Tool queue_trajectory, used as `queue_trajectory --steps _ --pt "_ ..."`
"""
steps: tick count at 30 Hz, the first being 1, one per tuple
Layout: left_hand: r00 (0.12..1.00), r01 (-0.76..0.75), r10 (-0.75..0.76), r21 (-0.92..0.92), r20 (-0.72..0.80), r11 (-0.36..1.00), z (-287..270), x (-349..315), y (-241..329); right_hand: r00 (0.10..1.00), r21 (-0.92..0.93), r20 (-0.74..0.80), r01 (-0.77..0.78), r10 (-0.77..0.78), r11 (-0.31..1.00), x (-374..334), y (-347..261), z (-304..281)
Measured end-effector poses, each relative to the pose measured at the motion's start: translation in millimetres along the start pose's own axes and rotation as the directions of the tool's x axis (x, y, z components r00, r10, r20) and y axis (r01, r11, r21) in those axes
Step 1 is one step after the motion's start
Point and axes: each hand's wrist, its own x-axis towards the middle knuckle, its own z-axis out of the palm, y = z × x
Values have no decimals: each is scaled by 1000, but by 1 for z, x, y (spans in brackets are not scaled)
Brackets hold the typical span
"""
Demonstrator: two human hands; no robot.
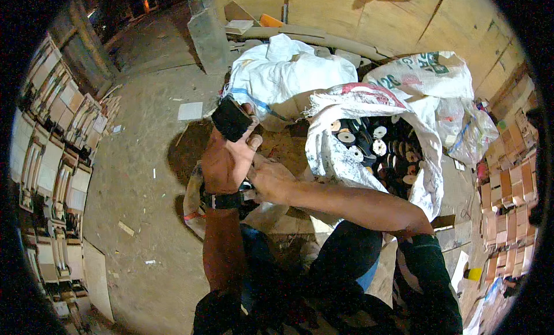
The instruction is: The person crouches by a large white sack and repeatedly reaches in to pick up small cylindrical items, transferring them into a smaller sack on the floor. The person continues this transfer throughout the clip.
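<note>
Left hand point(231, 153) is gripping a dark black block-shaped piece point(231, 119), fingers wrapping its far right side, thumb apart from it. Piece is sitting at the top of the palm, clear of the floor. Right hand point(272, 180) is crossing in from the right, overlapping the base of the left hand; its fingertips are hidden, so can't tell if it's pinching anything. Black wristwatch-style strap point(224, 200) is circling the left wrist.

Directly below the hands, an off-white sack with a red stripe point(193, 205) is sitting between them and the floor, contents mostly blocked. Right of the hands, an open white woven sack point(320, 156) is holding many black and pale round discs with centre holes point(378, 146). Behind, a bunched white woven sack with a blue stripe point(283, 70) is lying near the yellowish panel wall point(386, 18).
</note>
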Motion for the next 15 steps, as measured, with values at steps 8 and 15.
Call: queue_trajectory --steps 8,15 --pt "986 163 -165 -70 -23 984 -12 4 -10 716 207 -651 -153 253 966 -108 80 -73" --pt "938 264 -290 -154 -191 952 17 8 -41 678 43 -474 -619 562 784 -134 199 -73"
